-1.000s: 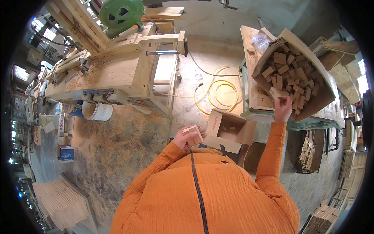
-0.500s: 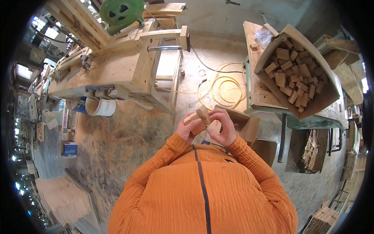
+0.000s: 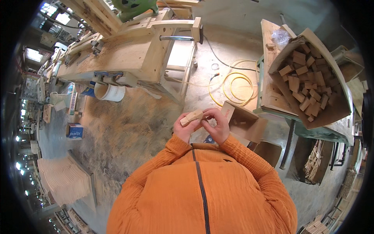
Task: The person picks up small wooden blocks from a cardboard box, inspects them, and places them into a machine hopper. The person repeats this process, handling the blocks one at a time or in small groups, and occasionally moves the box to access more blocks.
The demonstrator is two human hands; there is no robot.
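Observation:
In front of my chest, my left hand (image 3: 182,128) is closed round a pale wooden block (image 3: 192,116), thumb along its near side. My right hand (image 3: 219,125) is at the block's right end, fingers curled with thumb and fingertips drawn together against it. Whatever lies between those right fingertips is hidden. Just beyond my right hand, an open cardboard box (image 3: 255,126) with a few small wood pieces inside stands low down.
At the right, a large carton (image 3: 286,91) of wooden blocks rests on a green-legged bench (image 3: 278,108). A wooden workbench (image 3: 117,58) with a clamp fills the upper left. A yellow hose (image 3: 236,76) coils on the floor. White bucket (image 3: 113,93) and stacked wooden strips (image 3: 62,177) are leftward.
The held block has been turned, so its holed face no longer shows. My right hand has shifted slightly left and down. The surroundings have slid right as my view turned.

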